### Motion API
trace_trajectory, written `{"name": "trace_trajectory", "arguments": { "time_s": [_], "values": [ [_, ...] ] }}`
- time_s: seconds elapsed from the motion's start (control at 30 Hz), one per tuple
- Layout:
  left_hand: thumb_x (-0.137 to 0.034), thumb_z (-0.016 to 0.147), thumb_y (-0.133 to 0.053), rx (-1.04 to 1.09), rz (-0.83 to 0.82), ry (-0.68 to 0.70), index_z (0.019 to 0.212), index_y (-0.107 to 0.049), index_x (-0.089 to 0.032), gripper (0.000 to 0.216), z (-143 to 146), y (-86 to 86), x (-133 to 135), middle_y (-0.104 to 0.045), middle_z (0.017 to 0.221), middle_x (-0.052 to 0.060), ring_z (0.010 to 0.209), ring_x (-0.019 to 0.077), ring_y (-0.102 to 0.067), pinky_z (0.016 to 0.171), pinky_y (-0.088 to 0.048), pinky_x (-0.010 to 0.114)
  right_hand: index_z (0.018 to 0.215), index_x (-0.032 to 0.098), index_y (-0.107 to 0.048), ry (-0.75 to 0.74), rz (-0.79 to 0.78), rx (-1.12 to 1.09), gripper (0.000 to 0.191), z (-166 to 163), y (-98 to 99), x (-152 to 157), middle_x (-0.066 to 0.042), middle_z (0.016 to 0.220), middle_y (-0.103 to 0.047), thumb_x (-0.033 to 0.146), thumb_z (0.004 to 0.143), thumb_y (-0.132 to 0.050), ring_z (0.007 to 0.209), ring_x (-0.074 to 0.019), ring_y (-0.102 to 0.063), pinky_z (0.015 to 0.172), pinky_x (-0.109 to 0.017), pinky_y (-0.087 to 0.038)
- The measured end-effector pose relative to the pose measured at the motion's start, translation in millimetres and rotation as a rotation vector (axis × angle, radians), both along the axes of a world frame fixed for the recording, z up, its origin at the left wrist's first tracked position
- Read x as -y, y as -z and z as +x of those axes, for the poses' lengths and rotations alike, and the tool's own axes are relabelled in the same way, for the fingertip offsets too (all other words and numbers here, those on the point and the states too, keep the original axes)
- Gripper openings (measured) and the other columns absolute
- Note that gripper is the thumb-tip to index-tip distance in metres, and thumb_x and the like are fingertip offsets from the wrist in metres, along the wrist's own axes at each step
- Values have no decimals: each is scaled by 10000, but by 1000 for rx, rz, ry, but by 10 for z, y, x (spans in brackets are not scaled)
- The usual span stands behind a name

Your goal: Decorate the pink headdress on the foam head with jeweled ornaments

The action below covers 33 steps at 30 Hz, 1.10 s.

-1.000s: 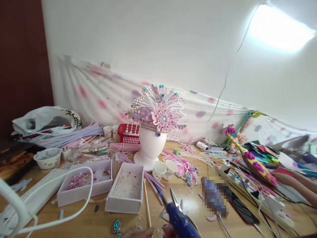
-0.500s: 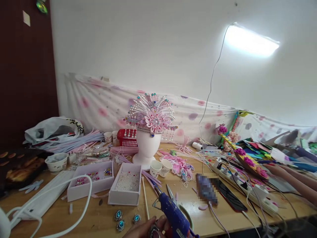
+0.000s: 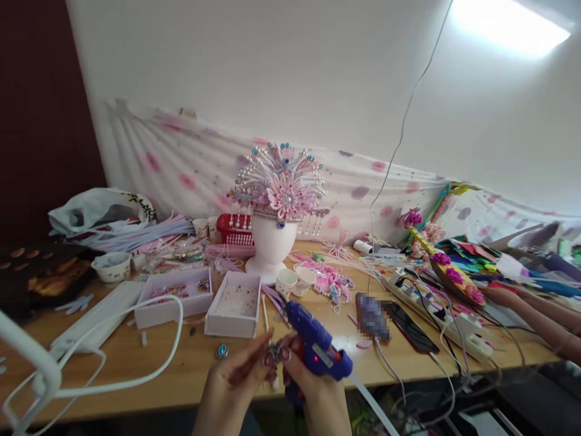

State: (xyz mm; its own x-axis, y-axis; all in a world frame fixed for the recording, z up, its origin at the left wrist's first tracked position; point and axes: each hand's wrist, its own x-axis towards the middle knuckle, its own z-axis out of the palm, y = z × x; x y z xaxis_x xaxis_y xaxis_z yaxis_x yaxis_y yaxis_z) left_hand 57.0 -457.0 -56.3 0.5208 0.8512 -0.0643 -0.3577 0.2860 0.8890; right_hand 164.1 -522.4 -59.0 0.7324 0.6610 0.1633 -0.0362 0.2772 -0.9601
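Observation:
My left hand (image 3: 238,375) is closed in front of me, its fingertips pinching a small jewelled ornament (image 3: 273,352) in a metal setting. My right hand (image 3: 313,387) grips a blue hot glue gun (image 3: 313,333) with a red light on its side. The gun's nozzle points up and away to the left, and a glue stick (image 3: 374,404) sticks out of its back. My right fingertips also meet the ornament. A blue-gem ornament (image 3: 222,351) lies on the table left of my hands. Beyond stands a pink beaded headdress (image 3: 287,188) on a white mannequin head (image 3: 272,242).
A white box of pearl beads (image 3: 232,327) and a lilac box of gems (image 3: 175,312) stand ahead. Paper cups (image 3: 287,282), a phone (image 3: 412,327) and a power strip (image 3: 472,345) lie farther right. A white cable (image 3: 177,339) loops at left. Another person's arms (image 3: 531,312) reach in at right.
The view has tilted down, so both hands show more fully, raised with fingertips together at the ornament. Three blue-gem ornaments showed on the table before; one shows now, with my left hand near that spot.

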Motion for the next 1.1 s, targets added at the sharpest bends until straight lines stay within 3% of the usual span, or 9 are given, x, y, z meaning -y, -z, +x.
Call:
{"name": "trace_trajectory", "arguments": {
  "time_s": [0.1, 0.2, 0.43, 0.53, 0.67, 0.77, 0.87, 0.97, 1.1],
  "values": [
    [-441, 537, -945, 54, -90, 7, 872, -820, -189, 437, -2, -168, -1, -806, 840, 73, 737, 181, -713, 681, -589, 239, 718, 194, -711, -87, -35, -89, 307, -5, -157, -13, -19, 694, -671, 441, 638, -876, 601, -141, -575, 573, -263, -491],
    [-406, 532, -953, 80, -111, -32, 777, -787, -161, 384, -18, -239, -5, -785, 753, 55, 657, 141, -683, 644, -570, 211, 730, 202, -707, -140, -19, -98, 269, 7, -178, -29, -20, 730, -673, 414, 665, -859, 621, -134, -567, 594, -262, -494],
    [-385, 553, -947, 110, -87, -67, 805, -755, -140, 401, -64, -285, -6, -759, 715, 35, 643, 141, -686, 629, -581, 223, 737, 201, -667, -148, 141, -105, 258, -33, -211, 38, -13, 797, -652, 401, 727, -829, 591, -117, -584, 574, -253, -504],
    [-354, 567, -940, 122, -106, -124, 801, -746, -137, 373, -78, -328, -8, -772, 733, 43, 639, 137, -691, 635, -585, 221, 752, 198, -663, -176, 182, -84, 318, -4, -180, 105, -14, 764, -634, 499, 801, -755, 506, -101, -542, 489, -243, -461],
    [-280, 590, -913, 55, 40, -206, 776, -756, -156, 273, -116, -359, -9, -771, 731, 41, 673, 152, -713, 672, -596, 218, 616, 196, -619, -164, 149, 49, 568, 105, -18, 215, -32, 574, -577, 706, 858, -558, 497, -154, -528, 490, -288, -459],
    [-207, 641, -857, -5, 230, -325, 739, -776, -195, 128, -145, -396, 16, -762, 737, 26, 687, 156, -708, 688, -599, 220, 584, 211, -601, -98, 112, 62, 596, 177, 91, 295, -24, 514, -529, 744, 844, -541, 510, -177, -527, 515, -311, -474],
    [-172, 686, -808, -16, 381, -391, 741, -797, -226, 78, -163, -450, 46, -747, 790, 18, 713, 147, -687, 693, -591, 214, 606, 210, -641, -150, 92, 59, 561, 194, 125, 340, -31, 539, -541, 706, 855, -558, 506, -177, -515, 531, -325, -480],
    [-194, 719, -796, 15, 402, -349, 786, -812, -223, 74, -172, -485, 60, -721, 855, 33, 790, 154, -686, 711, -589, 207, 611, 214, -661, -208, 114, 71, 558, 159, 102, 340, -55, 582, -571, 693, 868, -535, 570, -211, -557, 608, -371, -508],
    [-223, 710, -807, 18, 294, -289, 872, -790, -208, 164, -172, -504, 81, -722, 888, 27, 860, 165, -706, 803, -593, 233, 627, 226, -666, -231, 118, 39, 546, 112, 68, 331, -59, 592, -570, 703, 860, -537, 642, -246, -595, 657, -398, -512]
  ]
}}
